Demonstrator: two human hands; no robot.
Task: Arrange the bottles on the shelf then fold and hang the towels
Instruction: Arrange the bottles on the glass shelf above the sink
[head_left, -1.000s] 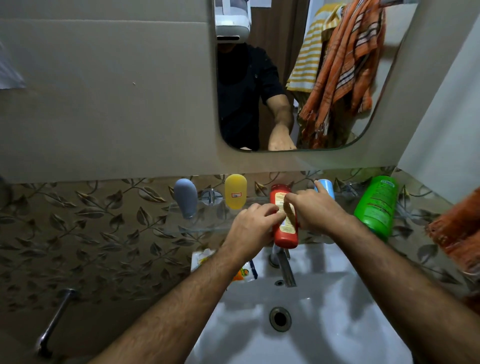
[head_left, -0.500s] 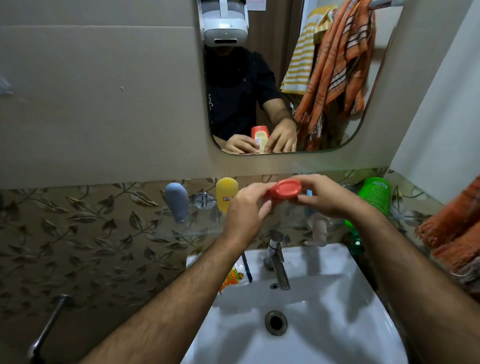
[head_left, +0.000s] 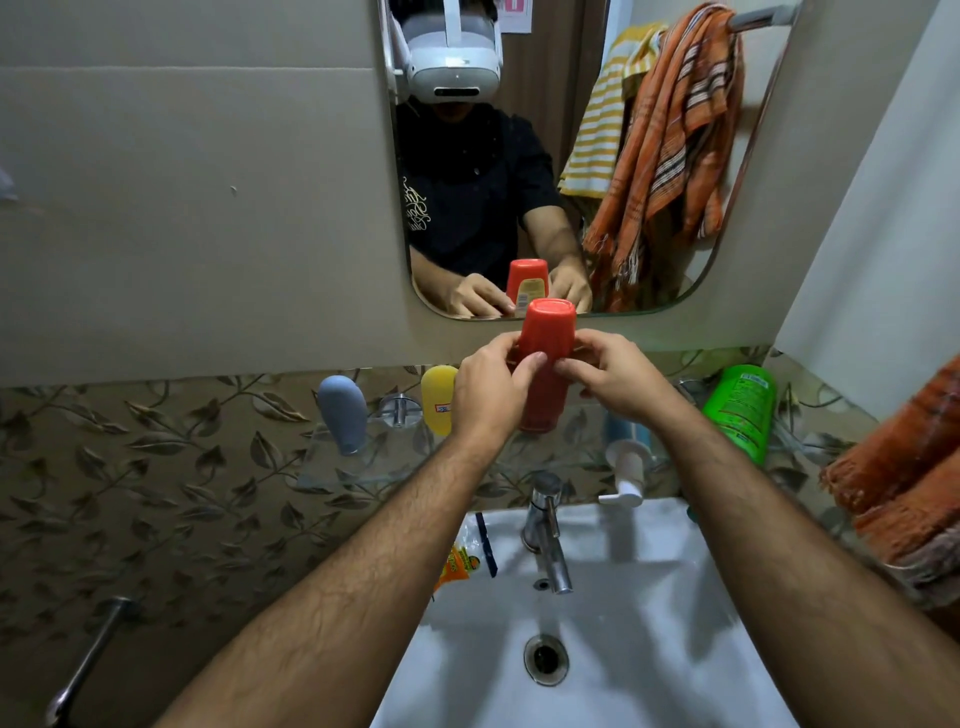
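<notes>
Above glass shelf (head_left: 363, 470) — red bottle (head_left: 546, 338) upright, long axis vertical — both hands' fingers (head_left: 530, 362) gripping it.

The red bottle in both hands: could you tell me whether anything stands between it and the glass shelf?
Nothing visible does. The red bottle is held above the glass shelf, over a gap between the yellow bottle and the blue bottle.
</notes>
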